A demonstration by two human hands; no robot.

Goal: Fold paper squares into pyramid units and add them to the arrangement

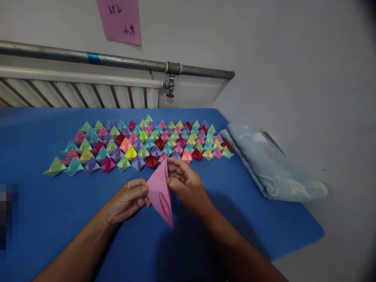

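Note:
A folded sheet of pink paper (159,188), triangular in outline, is held up above the blue table (73,219). My left hand (131,197) pinches its left corner between thumb and fingers. At the upper right edge, my right hand (186,186) grips the paper, thumb in front and fingers curled behind. The paper's layers part slightly along the right side, and its lower tip points down. Just beyond my hands stand rows of small folded paper boats (138,162) in many colours.
On the right side of the table lies a folded pale blue-green cloth (273,168) with white patterns. A white radiator (111,94), a metal pipe (129,62) and a red-handled valve (170,95) run along the back wall. A pink note (120,21) hangs above.

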